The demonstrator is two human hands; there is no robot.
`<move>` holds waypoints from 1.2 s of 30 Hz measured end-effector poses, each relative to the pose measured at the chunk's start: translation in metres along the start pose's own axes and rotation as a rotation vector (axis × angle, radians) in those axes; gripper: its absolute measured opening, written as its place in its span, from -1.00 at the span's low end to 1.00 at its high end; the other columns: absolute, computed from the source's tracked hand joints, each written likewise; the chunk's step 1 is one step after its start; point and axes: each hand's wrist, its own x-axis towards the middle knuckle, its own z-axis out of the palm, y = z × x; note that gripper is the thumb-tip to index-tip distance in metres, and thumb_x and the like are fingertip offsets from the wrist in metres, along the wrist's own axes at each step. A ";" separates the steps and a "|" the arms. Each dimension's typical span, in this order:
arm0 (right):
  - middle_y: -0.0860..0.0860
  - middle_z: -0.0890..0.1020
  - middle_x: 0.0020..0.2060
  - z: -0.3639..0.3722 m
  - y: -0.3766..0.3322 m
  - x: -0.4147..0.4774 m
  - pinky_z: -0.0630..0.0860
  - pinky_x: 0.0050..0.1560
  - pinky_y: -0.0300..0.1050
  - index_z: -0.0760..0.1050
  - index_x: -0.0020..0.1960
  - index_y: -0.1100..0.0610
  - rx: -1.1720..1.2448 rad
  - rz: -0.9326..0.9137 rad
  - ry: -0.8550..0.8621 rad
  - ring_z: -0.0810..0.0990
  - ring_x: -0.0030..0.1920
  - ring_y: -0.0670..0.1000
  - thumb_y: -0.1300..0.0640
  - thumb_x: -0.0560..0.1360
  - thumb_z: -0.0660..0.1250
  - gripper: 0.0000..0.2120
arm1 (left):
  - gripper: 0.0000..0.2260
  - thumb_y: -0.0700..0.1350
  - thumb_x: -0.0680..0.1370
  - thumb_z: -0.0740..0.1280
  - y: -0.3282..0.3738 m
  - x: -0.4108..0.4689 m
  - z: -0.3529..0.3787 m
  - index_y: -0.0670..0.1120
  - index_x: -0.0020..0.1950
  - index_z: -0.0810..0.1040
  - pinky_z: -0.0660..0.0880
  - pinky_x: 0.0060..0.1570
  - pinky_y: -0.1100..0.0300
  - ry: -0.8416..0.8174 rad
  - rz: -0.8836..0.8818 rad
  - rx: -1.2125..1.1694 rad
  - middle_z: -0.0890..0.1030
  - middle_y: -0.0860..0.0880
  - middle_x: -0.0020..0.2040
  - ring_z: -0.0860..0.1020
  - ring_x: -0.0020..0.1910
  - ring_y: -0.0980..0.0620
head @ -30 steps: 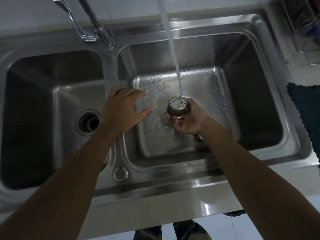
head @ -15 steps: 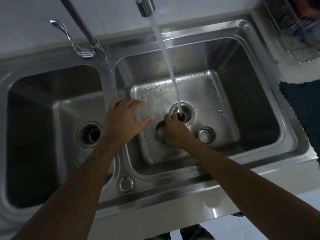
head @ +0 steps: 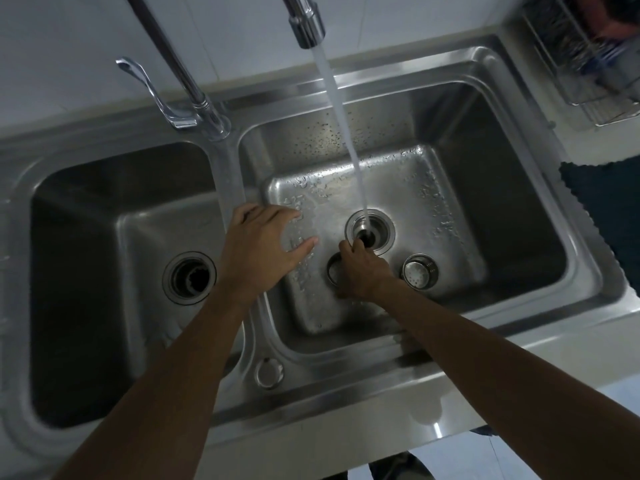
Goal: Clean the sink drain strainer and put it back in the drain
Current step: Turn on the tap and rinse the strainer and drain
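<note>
A steel drain strainer [head: 332,270] rests on the floor of the right basin [head: 519,188], just left of the open drain [head: 370,232]. My right hand [head: 362,273] is curled over the strainer and hides most of it; only its left rim shows. A second perforated strainer cup [head: 419,271] lies loose to the right of my hand. Tap water [head: 349,140] runs straight into the open drain. My left hand [head: 263,247] rests with fingers spread on the divider between the basins and holds nothing.
The left basin has its own open drain [head: 189,277]. The faucet spout [head: 304,22] and its lever [head: 152,91] stand at the back. A wire dish rack [head: 588,60] and a dark cloth [head: 606,216] sit to the right. A round cap [head: 268,372] sits on the front rim.
My right hand brought the strainer down from under the water stream to the basin floor beside the drain. The left hand stayed on the divider.
</note>
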 end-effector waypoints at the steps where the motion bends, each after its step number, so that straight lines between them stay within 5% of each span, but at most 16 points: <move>1: 0.18 0.36 0.30 -0.003 0.000 -0.002 0.53 0.03 0.15 0.19 0.32 0.10 -0.012 0.002 -0.004 0.50 0.25 0.28 -0.12 0.21 0.63 -0.11 | -0.46 0.42 0.54 0.27 0.000 -0.001 0.001 0.05 0.28 0.61 0.36 0.34 0.01 0.009 0.004 -0.002 0.68 0.08 0.20 0.59 0.16 0.04; 7: 0.20 0.34 0.44 -0.031 -0.005 -0.023 0.47 0.27 0.16 0.17 0.50 0.12 -0.066 -0.034 0.062 0.40 0.37 0.29 -0.25 0.43 0.43 -0.17 | -0.48 0.33 0.49 0.41 0.002 0.000 -0.001 -0.03 0.26 0.64 0.40 0.34 0.01 0.043 -0.014 -0.028 0.69 0.01 0.17 0.60 0.16 -0.04; 12: 0.11 0.33 0.51 -0.082 -0.021 -0.040 0.38 0.41 0.08 0.12 0.58 0.14 -0.031 -0.142 0.154 0.35 0.47 0.18 -0.22 0.56 0.27 -0.24 | -0.40 0.17 0.55 0.45 0.012 0.003 -0.026 -0.06 0.50 0.41 0.37 0.46 0.05 0.035 -0.195 -0.269 0.44 -0.02 0.48 0.41 0.42 -0.02; 17: 0.08 0.36 0.49 -0.136 -0.060 -0.040 0.45 0.31 0.04 0.10 0.60 0.13 0.033 -0.275 0.301 0.41 0.41 0.13 -0.23 0.58 0.28 -0.24 | -0.40 0.14 0.55 0.43 -0.016 0.046 -0.081 -0.12 0.46 0.37 0.38 0.40 -0.06 0.233 -0.402 -0.181 0.44 -0.10 0.42 0.43 0.40 -0.10; 21: 0.06 0.45 0.46 -0.164 -0.105 -0.022 0.42 0.36 -0.03 0.27 0.54 0.10 0.430 -0.375 0.361 0.43 0.43 0.09 -0.05 0.60 0.33 -0.42 | -0.41 0.07 0.58 0.40 -0.054 0.076 -0.123 -0.21 0.49 0.34 0.32 0.35 -0.09 0.292 -0.591 -0.179 0.44 -0.19 0.42 0.42 0.40 -0.22; 24: -0.06 0.57 0.31 -0.189 -0.147 -0.001 0.48 0.17 -0.15 0.44 0.42 0.03 0.916 -0.363 0.267 0.52 0.33 0.01 0.13 0.62 0.28 -0.63 | -0.40 0.02 0.65 0.30 -0.090 0.100 -0.145 -0.22 0.60 0.22 0.28 0.46 -0.12 0.217 -0.741 -0.270 0.38 -0.23 0.53 0.38 0.49 -0.25; 28: -0.02 0.68 -0.04 -0.211 -0.193 0.027 0.56 0.25 0.08 0.61 -0.04 0.06 1.647 -0.135 0.067 0.61 0.09 0.06 0.33 0.55 0.19 -0.73 | -0.49 0.07 0.72 0.11 -0.125 0.121 -0.151 -0.18 0.59 0.30 0.28 0.48 -0.02 0.092 -0.858 -0.402 0.37 -0.20 0.56 0.36 0.52 -0.20; 33: 0.10 0.66 -0.03 -0.204 -0.203 0.045 0.54 0.32 0.11 0.59 0.00 0.18 1.834 -0.029 0.090 0.61 0.13 0.13 0.42 0.51 0.09 -0.67 | -0.69 -0.08 0.71 0.13 -0.134 0.127 -0.141 -0.20 0.21 0.61 0.48 0.22 0.11 0.194 -0.751 -0.789 0.61 -0.18 0.26 0.58 0.23 -0.12; 36: 0.10 0.62 0.15 -0.199 -0.203 0.048 0.53 0.32 0.13 0.44 0.10 0.28 1.851 -0.051 0.112 0.58 0.27 0.19 0.47 0.48 0.05 -0.70 | -0.75 -0.14 0.69 0.14 -0.131 0.129 -0.141 -0.13 -0.01 0.60 0.46 -0.06 0.32 0.250 -0.751 -0.915 0.68 -0.10 0.07 0.64 0.05 0.01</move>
